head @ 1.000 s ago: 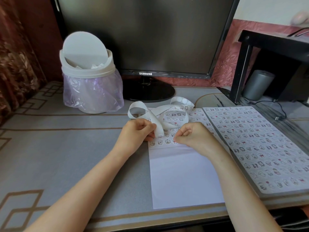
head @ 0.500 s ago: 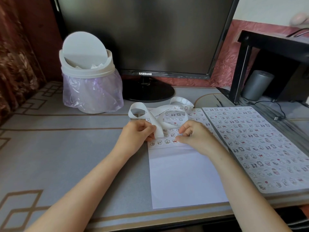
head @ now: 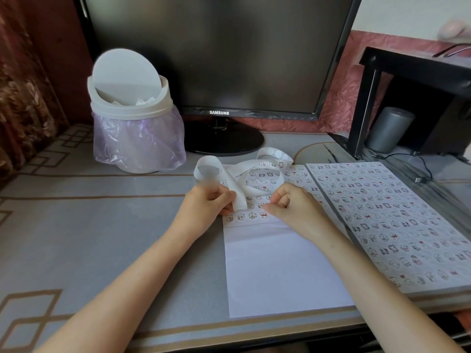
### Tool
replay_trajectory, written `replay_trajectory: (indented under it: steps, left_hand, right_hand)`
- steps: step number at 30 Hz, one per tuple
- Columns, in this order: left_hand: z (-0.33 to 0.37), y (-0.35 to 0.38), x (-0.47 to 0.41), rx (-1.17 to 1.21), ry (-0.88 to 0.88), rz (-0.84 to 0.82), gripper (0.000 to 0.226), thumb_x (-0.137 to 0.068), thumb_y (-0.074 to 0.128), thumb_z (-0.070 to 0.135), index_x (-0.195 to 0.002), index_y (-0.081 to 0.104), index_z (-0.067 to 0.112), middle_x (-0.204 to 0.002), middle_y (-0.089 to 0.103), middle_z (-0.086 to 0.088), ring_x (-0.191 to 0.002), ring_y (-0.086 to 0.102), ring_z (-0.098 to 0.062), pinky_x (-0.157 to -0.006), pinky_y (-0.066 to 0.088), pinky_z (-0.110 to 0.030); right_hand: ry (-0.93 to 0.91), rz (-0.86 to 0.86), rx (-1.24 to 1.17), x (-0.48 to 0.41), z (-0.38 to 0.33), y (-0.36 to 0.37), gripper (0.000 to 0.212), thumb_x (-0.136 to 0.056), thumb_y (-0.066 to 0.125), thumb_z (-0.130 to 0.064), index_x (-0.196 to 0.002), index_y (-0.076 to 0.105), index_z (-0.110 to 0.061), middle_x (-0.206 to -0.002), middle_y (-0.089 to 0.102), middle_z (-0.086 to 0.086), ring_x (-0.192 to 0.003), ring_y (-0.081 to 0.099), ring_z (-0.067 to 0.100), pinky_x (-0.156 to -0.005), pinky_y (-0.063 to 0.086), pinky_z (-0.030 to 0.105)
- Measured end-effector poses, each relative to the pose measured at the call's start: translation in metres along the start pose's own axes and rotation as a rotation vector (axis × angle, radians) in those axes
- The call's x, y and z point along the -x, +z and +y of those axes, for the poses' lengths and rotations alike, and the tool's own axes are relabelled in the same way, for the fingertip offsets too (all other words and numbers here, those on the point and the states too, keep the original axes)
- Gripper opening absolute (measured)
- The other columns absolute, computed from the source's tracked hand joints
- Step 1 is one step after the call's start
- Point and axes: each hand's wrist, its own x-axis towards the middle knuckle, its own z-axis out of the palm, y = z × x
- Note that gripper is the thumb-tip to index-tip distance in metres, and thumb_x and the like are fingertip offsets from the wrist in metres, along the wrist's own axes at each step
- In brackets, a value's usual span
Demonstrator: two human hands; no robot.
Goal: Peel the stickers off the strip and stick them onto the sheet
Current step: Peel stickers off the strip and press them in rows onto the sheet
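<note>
A white sheet (head: 280,271) lies on the desk in front of me, its far half covered in rows of small cartoon stickers and its near half blank. A long white sticker strip (head: 239,192) curls in loops over the sheet's far end. My left hand (head: 204,207) pinches the strip's near end at the sheet's left edge. My right hand (head: 290,202) is curled on the sheet just to the right, thumb and forefinger pinched close to the strip's end above the last sticker row. Whether a sticker is between those fingertips is hidden.
A stack of sheets (head: 387,220) filled with stickers lies to the right. A white swing-lid bin (head: 132,118) with a purple liner stands at the back left, beside a monitor (head: 219,57) on its stand. A black shelf (head: 418,72) and grey cylinder (head: 387,128) stand far right.
My right hand lifted off the sticker row, moved up and left toward the strip's end, then settled again with fingers pinched. My left hand kept hold of the strip.
</note>
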Motion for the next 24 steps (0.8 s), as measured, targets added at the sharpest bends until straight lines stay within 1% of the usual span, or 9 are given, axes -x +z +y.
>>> replay_trajectory:
  steps: [3, 6, 8, 9, 13, 16, 19, 21, 24]
  left_hand:
    - [0.0003, -0.0004, 0.0003, 0.000, 0.002, -0.004, 0.017, -0.091, 0.060, 0.016, -0.079, 0.068, 0.007, -0.070, 0.069, 0.000, -0.064, 0.065, -0.008, -0.066, 0.052, -0.010]
    - [0.0000, -0.0005, 0.0005, -0.008, 0.005, -0.002, 0.017, -0.091, 0.059, 0.017, -0.080, 0.068, 0.007, -0.071, 0.069, -0.001, -0.067, 0.067, -0.011, -0.069, 0.053, -0.012]
    - [0.0003, -0.0007, 0.0006, -0.005, 0.001, -0.003, 0.017, -0.091, 0.059, 0.017, -0.081, 0.068, 0.006, -0.072, 0.070, -0.002, -0.069, 0.067, -0.013, -0.069, 0.053, -0.012]
    - [0.0008, -0.0006, 0.0007, -0.002, 0.000, -0.005, 0.018, -0.091, 0.059, 0.016, -0.080, 0.068, 0.006, -0.072, 0.069, -0.002, -0.068, 0.067, -0.013, -0.068, 0.052, -0.011]
    - [0.0025, -0.0005, 0.0021, 0.000, 0.000, -0.005, 0.019, -0.091, 0.059, 0.016, -0.075, 0.065, 0.010, -0.067, 0.067, 0.000, -0.065, 0.065, -0.013, -0.062, 0.049, -0.007]
    - [0.0028, -0.0007, 0.0018, -0.003, 0.002, -0.006, 0.018, -0.091, 0.059, 0.016, -0.077, 0.066, 0.009, -0.068, 0.068, -0.001, -0.067, 0.066, -0.015, -0.062, 0.048, -0.007]
    - [0.0026, -0.0005, 0.0020, 0.000, 0.006, -0.009, 0.018, -0.091, 0.059, 0.016, -0.076, 0.066, 0.009, -0.068, 0.068, -0.001, -0.067, 0.066, -0.015, -0.063, 0.049, -0.007]
    - [0.0021, -0.0007, 0.0018, 0.001, 0.009, -0.007, 0.019, -0.091, 0.059, 0.016, -0.074, 0.065, 0.010, -0.068, 0.067, -0.001, -0.067, 0.066, -0.015, -0.064, 0.050, -0.009]
    - [0.0020, -0.0008, 0.0018, 0.002, 0.008, -0.004, 0.019, -0.091, 0.059, 0.016, -0.073, 0.065, 0.011, -0.068, 0.068, -0.002, -0.066, 0.066, -0.015, -0.062, 0.049, -0.007]
  right_hand:
    - [-0.022, 0.010, -0.024, -0.0006, 0.0024, -0.0002, 0.014, -0.082, 0.070, -0.029, -0.084, 0.058, -0.022, -0.064, 0.057, -0.012, -0.064, 0.054, 0.008, -0.065, 0.042, 0.028]
    - [0.000, -0.030, -0.122, 0.0000, 0.0036, -0.0015, 0.021, -0.077, 0.075, -0.031, -0.084, 0.059, -0.019, -0.063, 0.055, -0.010, -0.059, 0.051, 0.008, -0.059, 0.039, 0.027]
    - [0.005, -0.077, -0.178, 0.0004, 0.0044, -0.0031, 0.026, -0.074, 0.079, -0.026, -0.087, 0.060, -0.016, -0.063, 0.053, -0.009, -0.057, 0.048, 0.009, -0.057, 0.036, 0.027]
    - [-0.004, -0.092, -0.186, 0.0003, 0.0053, -0.0038, 0.025, -0.074, 0.079, -0.024, -0.088, 0.060, -0.016, -0.065, 0.053, -0.007, -0.058, 0.048, 0.009, -0.058, 0.036, 0.027]
    - [-0.037, -0.115, -0.139, -0.0006, 0.0074, -0.0063, 0.015, -0.081, 0.072, -0.019, -0.084, 0.057, -0.023, -0.068, 0.055, -0.008, -0.056, 0.047, 0.006, -0.059, 0.038, 0.026]
    - [-0.032, -0.114, -0.145, -0.0013, 0.0078, -0.0064, 0.013, -0.082, 0.070, -0.022, -0.087, 0.058, -0.021, -0.070, 0.056, -0.009, -0.057, 0.048, 0.005, -0.059, 0.038, 0.026]
    - [-0.014, -0.111, -0.175, 0.0005, 0.0067, -0.0050, 0.027, -0.075, 0.077, -0.031, -0.090, 0.058, -0.018, -0.067, 0.054, -0.009, -0.058, 0.048, 0.008, -0.058, 0.036, 0.027]
    - [-0.020, -0.124, -0.148, 0.0018, 0.0064, -0.0035, 0.032, -0.072, 0.079, -0.032, -0.091, 0.058, -0.018, -0.066, 0.050, -0.009, -0.057, 0.046, 0.008, -0.059, 0.035, 0.027]
    - [-0.034, -0.126, -0.136, 0.0003, 0.0082, -0.0042, 0.021, -0.077, 0.075, -0.024, -0.088, 0.058, -0.021, -0.067, 0.051, -0.010, -0.056, 0.046, 0.006, -0.060, 0.036, 0.027]
